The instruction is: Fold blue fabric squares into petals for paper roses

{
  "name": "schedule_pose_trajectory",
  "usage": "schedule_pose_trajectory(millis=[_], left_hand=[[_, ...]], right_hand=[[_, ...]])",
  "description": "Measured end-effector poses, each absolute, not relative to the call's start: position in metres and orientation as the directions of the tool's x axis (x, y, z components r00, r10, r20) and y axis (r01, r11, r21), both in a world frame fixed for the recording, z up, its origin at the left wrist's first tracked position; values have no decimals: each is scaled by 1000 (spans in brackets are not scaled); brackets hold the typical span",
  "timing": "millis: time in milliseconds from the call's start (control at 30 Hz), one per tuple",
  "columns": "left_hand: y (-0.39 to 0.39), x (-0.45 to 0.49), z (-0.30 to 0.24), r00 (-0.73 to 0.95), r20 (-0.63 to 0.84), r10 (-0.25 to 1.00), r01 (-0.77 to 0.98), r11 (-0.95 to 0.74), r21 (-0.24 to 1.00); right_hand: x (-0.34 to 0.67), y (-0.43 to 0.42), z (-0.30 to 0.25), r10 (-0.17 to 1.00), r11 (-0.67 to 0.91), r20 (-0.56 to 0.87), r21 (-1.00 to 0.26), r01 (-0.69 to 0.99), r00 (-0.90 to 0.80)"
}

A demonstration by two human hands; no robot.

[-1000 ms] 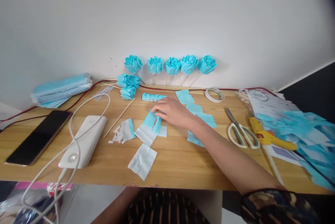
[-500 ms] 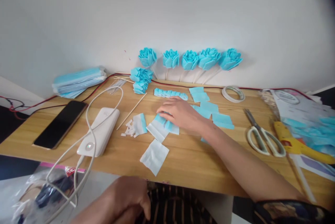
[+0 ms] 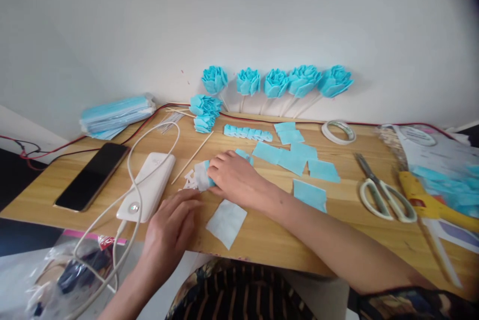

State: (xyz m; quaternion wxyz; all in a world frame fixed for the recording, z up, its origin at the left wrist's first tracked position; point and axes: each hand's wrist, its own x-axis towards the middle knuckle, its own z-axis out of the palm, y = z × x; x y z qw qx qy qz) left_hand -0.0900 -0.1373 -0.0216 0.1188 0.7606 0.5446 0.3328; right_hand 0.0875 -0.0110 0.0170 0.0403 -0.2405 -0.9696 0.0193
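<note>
My right hand (image 3: 232, 174) rests low over the middle of the table, its fingers bent down on a blue-and-white fabric piece (image 3: 202, 175); the palm hides what lies below. Beyond its knuckles a bit of blue fabric (image 3: 245, 156) shows. My left hand (image 3: 174, 220) is at the table's front edge, fingers loosely apart and pointing at small white scraps (image 3: 190, 180), with nothing visible in it. Between the hands and the edge lies a white fabric square (image 3: 226, 223). Several blue fabric pieces (image 3: 292, 160) are spread beyond my right forearm.
Blue fabric flowers (image 3: 276, 84) on sticks lean against the wall. A folded blue strip (image 3: 248, 133) and a tape roll (image 3: 339, 132) lie before them. Scissors (image 3: 385, 195) and a yellow glue gun (image 3: 415, 195) are right; a power bank (image 3: 149, 185) with cable and a phone (image 3: 92, 177) left.
My right hand has moved left and nearer, onto the blue-and-white piece. From below the table edge, my left hand has come up onto the table. The view has shifted slightly.
</note>
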Motion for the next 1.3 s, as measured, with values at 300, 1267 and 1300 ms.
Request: schedule_pose_trajectory(millis=[300, 1267, 1300], left_hand=[[-128, -88, -29, 249, 408, 879, 792, -427, 436], [-62, -68, 29, 20, 124, 992, 236, -125, 964], [-54, -64, 32, 84, 96, 992, 214, -112, 970]], right_hand=[[95, 8, 0, 648, 715, 178, -476, 512, -740], [131, 15, 17, 811, -121, 3, -977, -173, -584], [133, 13, 15, 813, -152, -5, -967, -203, -583]])
